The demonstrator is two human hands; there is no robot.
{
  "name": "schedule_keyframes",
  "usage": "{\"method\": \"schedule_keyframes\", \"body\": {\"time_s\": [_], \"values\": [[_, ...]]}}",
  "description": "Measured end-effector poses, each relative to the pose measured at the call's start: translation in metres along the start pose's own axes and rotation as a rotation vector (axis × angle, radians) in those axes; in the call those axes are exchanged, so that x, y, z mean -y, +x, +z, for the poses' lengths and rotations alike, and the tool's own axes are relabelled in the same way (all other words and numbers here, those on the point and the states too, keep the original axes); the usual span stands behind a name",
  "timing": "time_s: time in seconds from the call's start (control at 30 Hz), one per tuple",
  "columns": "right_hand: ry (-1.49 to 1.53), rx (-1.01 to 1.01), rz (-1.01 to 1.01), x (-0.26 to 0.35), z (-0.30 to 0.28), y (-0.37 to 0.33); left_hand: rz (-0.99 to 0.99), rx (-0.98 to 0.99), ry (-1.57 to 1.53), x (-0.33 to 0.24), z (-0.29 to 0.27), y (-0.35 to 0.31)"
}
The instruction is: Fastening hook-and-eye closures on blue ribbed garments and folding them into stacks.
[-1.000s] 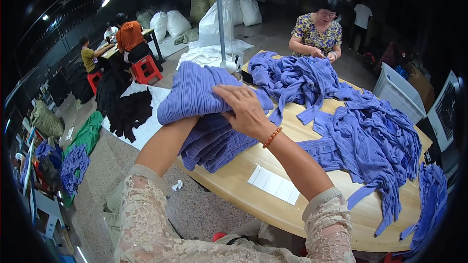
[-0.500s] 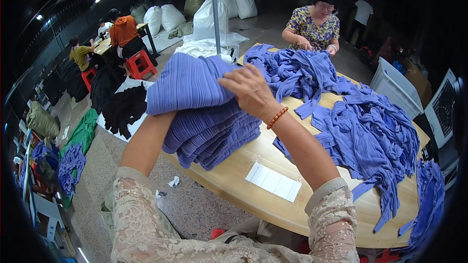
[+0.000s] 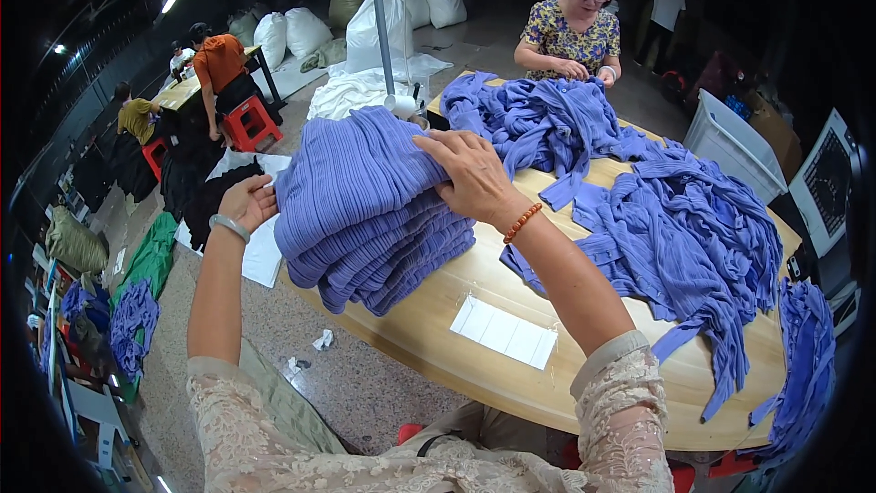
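Left of centre in the frame, a stack of folded, ribbed violet-blue garments (image 3: 360, 169) sits at the near-left edge of the pale wooden counter (image 3: 420, 333). The person's left grip (image 3: 245, 204) is just beside the stack's left side, fingers apart and loosely curled, with a pale bangle (image 3: 229, 227) at the wrist. The right grip (image 3: 473, 172) lies over the stack's upper right corner, fingers on the top garment; whether it pinches any cloth cannot be told. A beaded bracelet (image 3: 523, 222) circles that wrist. Below the stack's right side, a white segmented strip (image 3: 504, 332) lies flat on the counter. Loose violet-blue garments (image 3: 698, 233) are heaped across the right of the frame. At upper right, a co-worker in a floral top (image 3: 568, 41) bends over the heap's far end, near a grey bin (image 3: 737, 146).
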State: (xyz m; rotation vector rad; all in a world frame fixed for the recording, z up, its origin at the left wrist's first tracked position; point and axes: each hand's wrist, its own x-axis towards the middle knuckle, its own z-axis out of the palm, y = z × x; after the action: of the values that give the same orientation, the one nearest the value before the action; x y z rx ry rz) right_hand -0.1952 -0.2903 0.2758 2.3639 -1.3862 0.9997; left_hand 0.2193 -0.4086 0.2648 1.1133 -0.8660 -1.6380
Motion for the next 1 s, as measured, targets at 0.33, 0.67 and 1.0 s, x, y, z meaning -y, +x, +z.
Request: {"method": "schedule_keyframes", "body": {"time_s": [0.33, 0.67, 1.0], "values": [[-0.122, -0.056, -0.005, -0.01, -0.006, 0.003, 0.486, -0.018, 0.736, 0.021, 0.069, -0.048], [-0.006, -0.114, 0.142, -0.026, -0.006, -0.071, 1.115, -0.175, 1.489, 0.035, 0.084, -0.065], [-0.548, -0.148, 0.828, -0.095, -0.095, -0.353, 1.293, 0.274, 1.558, 0.126, 0.22, -0.181]]}}
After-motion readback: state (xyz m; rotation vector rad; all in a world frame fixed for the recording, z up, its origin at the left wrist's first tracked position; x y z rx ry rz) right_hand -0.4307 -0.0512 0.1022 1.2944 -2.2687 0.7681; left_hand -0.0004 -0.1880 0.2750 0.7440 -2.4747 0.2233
